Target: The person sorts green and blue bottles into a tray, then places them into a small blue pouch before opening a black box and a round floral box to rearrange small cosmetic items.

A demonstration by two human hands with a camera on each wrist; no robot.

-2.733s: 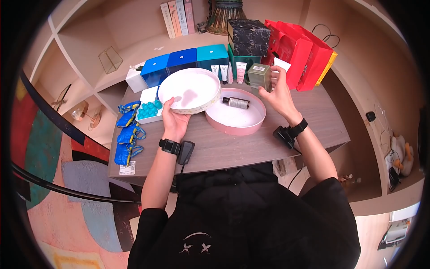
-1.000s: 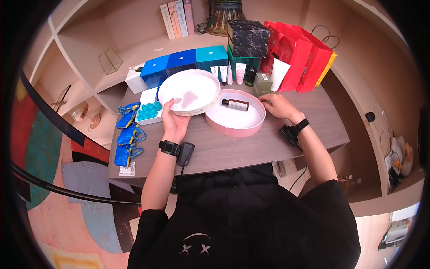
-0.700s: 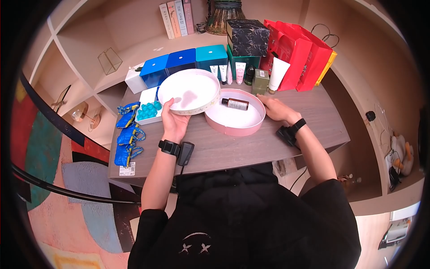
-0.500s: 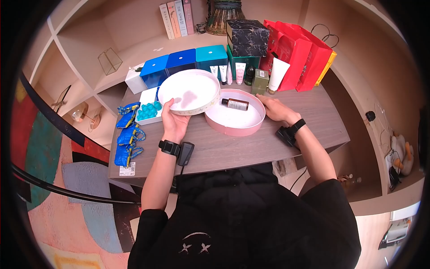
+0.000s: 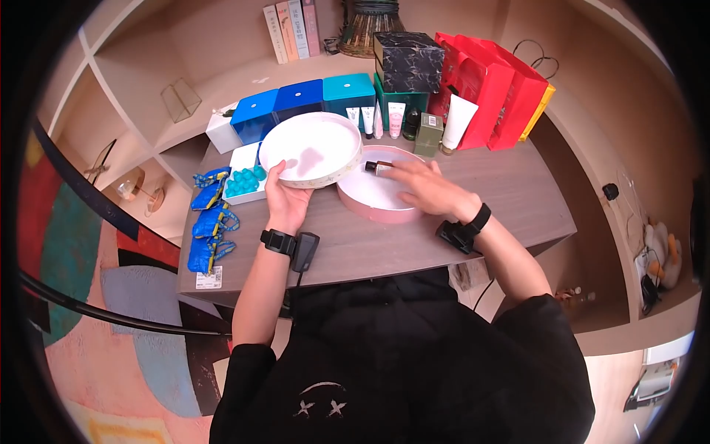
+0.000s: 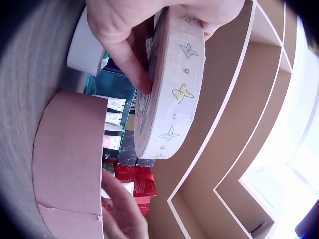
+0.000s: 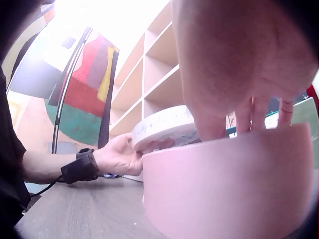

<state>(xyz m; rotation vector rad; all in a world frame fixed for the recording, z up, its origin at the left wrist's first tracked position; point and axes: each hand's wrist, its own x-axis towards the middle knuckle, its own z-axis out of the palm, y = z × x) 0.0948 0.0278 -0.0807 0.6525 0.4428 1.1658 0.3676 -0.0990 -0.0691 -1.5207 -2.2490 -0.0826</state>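
My left hand grips a round white-lined box lid by its near edge, raised over the table. Stars decorate the lid's side, as the left wrist view shows. Beside it stands the pink round box. A small dark bottle with a black cap lies inside, its labelled body mostly covered by my right hand. That hand reaches over the box's right rim, fingers extended across the bottle; in the right wrist view the fingers point down behind the pink wall.
Behind the box stand an olive-green box, a white tube and several small tubes. Blue and teal boxes line the back, with red bags at right. Small blue bags and a tray of teal pieces lie left.
My right hand set the olive-green box upright beside the white tube, let go, and moved left over the pink box. The left hand keeps the lid in about the same place.
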